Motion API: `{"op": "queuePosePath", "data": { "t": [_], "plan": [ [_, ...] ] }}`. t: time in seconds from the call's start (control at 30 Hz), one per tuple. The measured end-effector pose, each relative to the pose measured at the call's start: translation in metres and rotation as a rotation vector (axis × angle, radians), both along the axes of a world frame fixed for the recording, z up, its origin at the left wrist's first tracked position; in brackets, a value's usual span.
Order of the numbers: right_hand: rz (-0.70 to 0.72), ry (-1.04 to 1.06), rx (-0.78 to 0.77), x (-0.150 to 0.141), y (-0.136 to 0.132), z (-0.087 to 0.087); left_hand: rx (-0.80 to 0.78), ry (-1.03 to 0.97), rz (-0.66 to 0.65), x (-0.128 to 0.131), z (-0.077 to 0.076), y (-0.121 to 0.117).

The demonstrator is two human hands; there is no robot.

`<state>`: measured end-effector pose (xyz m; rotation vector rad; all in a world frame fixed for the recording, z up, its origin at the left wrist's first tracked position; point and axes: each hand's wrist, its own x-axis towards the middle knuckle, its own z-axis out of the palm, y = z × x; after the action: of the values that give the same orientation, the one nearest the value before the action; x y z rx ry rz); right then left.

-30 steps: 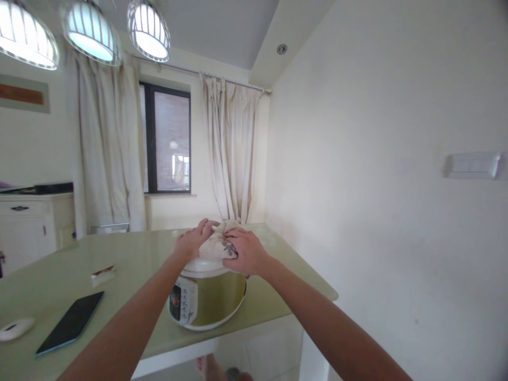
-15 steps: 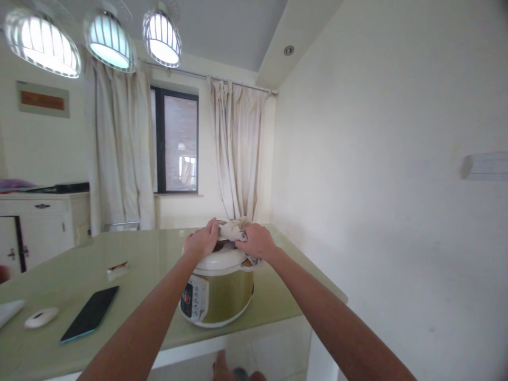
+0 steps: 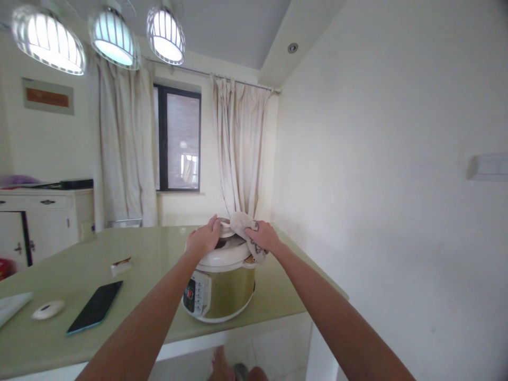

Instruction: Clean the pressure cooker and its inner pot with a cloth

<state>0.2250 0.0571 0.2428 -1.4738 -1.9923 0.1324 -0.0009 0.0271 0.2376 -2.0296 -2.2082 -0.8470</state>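
An electric cooker [image 3: 232, 293] with a green-gold body, a button panel and a white lid [image 3: 224, 258] stands near the front edge of the table. My left hand [image 3: 204, 238] is closed on the left part of the lid, beside its raised top piece [image 3: 225, 227]; its fingertips are partly hidden. A pale cloth [image 3: 242, 225] is bunched in my right hand [image 3: 265, 235], lying against the right side of the lid top and hanging down toward the rim.
On the green tabletop [image 3: 159, 264] to the left lie a dark phone [image 3: 96, 307], a white oval object [image 3: 48, 310], a small white packet [image 3: 121, 266] and a white flat item [image 3: 14, 307]. A wall [image 3: 377, 211] runs along the right. A white cabinet [image 3: 51, 222] stands far left.
My right hand has moved slightly right with the cloth, which now shows more and hangs lower at the right. My left hand stays on the lid. The view has shifted a little.
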Motion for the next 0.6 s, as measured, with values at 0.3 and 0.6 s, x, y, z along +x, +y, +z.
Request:
{"op": "queuePosePath", "data": {
  "t": [0.3, 0.6],
  "plan": [
    [0.348, -0.195, 0.327, -0.018, -0.042, -0.005, -0.031, -0.056, -0.011, -0.002, 0.002, 0.0],
    [-0.105, -0.081, 0.028, -0.001, -0.004, 0.001, -0.03, -0.043, -0.018, -0.001, 0.002, 0.0]
  ]
}}
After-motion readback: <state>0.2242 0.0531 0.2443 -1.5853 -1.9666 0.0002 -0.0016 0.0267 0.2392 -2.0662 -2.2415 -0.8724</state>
